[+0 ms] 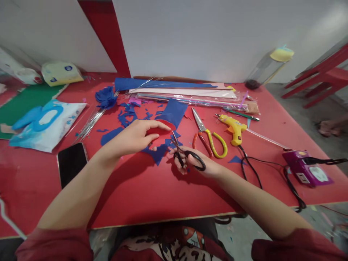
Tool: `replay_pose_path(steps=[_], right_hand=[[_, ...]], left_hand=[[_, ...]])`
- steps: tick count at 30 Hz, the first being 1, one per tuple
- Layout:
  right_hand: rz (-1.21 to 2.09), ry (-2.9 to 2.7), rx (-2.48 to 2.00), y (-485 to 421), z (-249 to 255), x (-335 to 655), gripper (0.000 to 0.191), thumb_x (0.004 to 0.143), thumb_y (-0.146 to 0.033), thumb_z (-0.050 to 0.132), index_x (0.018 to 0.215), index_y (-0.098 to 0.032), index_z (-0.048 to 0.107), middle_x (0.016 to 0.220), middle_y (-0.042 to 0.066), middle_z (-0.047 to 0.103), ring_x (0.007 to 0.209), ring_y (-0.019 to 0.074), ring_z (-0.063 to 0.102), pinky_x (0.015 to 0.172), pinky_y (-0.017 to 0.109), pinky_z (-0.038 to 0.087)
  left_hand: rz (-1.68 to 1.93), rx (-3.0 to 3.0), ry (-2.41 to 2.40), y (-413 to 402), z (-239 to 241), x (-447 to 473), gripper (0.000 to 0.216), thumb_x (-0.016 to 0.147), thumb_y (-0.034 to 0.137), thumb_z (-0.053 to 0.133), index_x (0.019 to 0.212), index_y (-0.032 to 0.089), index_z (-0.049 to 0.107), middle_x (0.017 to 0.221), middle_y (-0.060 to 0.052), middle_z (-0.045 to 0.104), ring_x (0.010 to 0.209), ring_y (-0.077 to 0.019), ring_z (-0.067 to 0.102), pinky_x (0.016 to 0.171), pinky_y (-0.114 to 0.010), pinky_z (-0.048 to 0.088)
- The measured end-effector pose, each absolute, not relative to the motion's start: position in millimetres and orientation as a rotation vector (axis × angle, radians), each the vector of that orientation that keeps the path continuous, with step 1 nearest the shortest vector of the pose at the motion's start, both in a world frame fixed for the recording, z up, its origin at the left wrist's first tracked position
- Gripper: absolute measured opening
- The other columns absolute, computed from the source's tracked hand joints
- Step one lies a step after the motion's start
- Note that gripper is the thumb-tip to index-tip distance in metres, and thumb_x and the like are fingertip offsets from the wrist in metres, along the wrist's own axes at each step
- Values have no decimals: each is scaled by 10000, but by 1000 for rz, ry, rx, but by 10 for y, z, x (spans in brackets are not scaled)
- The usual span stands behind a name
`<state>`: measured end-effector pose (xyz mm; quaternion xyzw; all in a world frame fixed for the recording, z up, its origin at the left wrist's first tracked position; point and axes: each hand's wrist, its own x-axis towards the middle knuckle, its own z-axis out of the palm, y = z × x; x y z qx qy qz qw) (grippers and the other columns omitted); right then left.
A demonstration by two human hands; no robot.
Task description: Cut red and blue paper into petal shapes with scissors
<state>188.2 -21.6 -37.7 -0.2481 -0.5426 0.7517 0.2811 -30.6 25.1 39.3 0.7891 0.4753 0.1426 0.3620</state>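
In my left hand (136, 135) is a small red piece (164, 127), perhaps felt or paper, pinched between thumb and fingers; its rim curves under the index finger. My right hand (187, 161) grips small black-handled scissors (178, 146), fingers through the loops. The blades point up and left, close to the right edge of the red piece, and stand slightly apart. Beneath both hands lie blue offcuts (157, 155) on the red table (136, 197). A blue sheet (175, 111) lies just beyond them. Larger scissors (208, 136) with red and yellow handles rest right of my hands.
To the right are a yellow glue gun (234, 128) and a purple power box (306, 168) with black cords. Leftward lie a phone (72, 163), a wipes pack (49, 123) and a blue flower (106, 97) near wire stems. Wrapped sticks (190, 100) line the back.
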Motion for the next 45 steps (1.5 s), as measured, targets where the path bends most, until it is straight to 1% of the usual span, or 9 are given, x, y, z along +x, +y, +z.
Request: replay_pose_path(steps=[2, 7, 10, 13, 17, 22, 26, 38, 45], right_hand=[[1987, -1469, -647, -230, -378, 1902, 582, 757, -653, 510, 1028, -138, 498, 671, -15, 510, 527, 84, 510, 481, 220, 357], [1969, -1406, -626, -286, -429, 1914, 579, 770, -643, 506, 1043, -132, 495, 691, -11, 511, 506, 80, 508, 471, 222, 339], [1976, -1421, -628, -315, -441, 1921, 588, 778, -641, 495, 1051, -121, 486, 695, -9, 502, 499, 78, 500, 469, 225, 328], [1976, -1454, -625, -331, -438, 1942, 585, 783, -632, 496, 1058, -117, 475, 705, -5, 495, 511, 81, 493, 483, 234, 350], [1988, -1462, -599, -337, -434, 1967, 568, 786, -617, 509, 1073, -129, 459, 705, -8, 493, 524, 83, 485, 509, 245, 379], [2005, -1472, -604, -330, -424, 1968, 569, 784, -615, 515, 1088, -139, 450, 689, -14, 483, 525, 87, 482, 503, 241, 356], [2004, -1443, -599, -330, -427, 1965, 565, 789, -610, 515, 1095, -139, 450, 699, -9, 478, 523, 85, 477, 503, 238, 352], [2020, -1417, -616, -338, -441, 1952, 537, 791, -592, 528, 1087, -152, 442, 690, -19, 459, 508, 78, 452, 506, 249, 406], [2006, -1428, -610, -339, -451, 1959, 527, 790, -592, 528, 1082, -160, 448, 662, -26, 461, 503, 82, 445, 500, 250, 417]], left_hand=[[343, 2034, 1207, 233, 382, -302, 351, 817, 200, 444, 1119, 243, 619, 1106, -4, 672, 687, -117, 637, 645, -236, 503], [353, 2118, 1171, 205, 363, -254, 353, 810, 162, 445, 1093, 255, 636, 1176, 18, 646, 1055, -158, 595, 907, -268, 452], [338, 2117, 1161, 193, 367, -228, 349, 815, 165, 442, 1090, 258, 637, 1184, 25, 642, 1063, -155, 591, 963, -283, 422], [320, 2104, 1168, 181, 365, -219, 351, 821, 169, 431, 1097, 258, 630, 1191, 22, 639, 962, -149, 630, 954, -298, 435], [301, 2086, 1136, 164, 342, -219, 351, 841, 190, 424, 1132, 267, 605, 1181, 15, 644, 724, -111, 656, 818, -265, 502], [327, 2160, 1161, 149, 336, -206, 327, 844, 178, 437, 1099, 252, 628, 1155, 15, 661, 963, -154, 634, 931, -275, 447], [318, 2173, 1161, 141, 348, -201, 326, 847, 175, 444, 1110, 251, 622, 1146, 24, 665, 1014, -153, 619, 970, -271, 419], [318, 2173, 1149, 133, 367, -194, 346, 824, 148, 430, 1095, 240, 625, 1067, 19, 693, 1044, -167, 609, 955, -274, 430], [321, 2167, 1143, 124, 349, -181, 347, 830, 154, 413, 1095, 235, 623, 1049, 13, 696, 960, -155, 635, 917, -262, 449]])
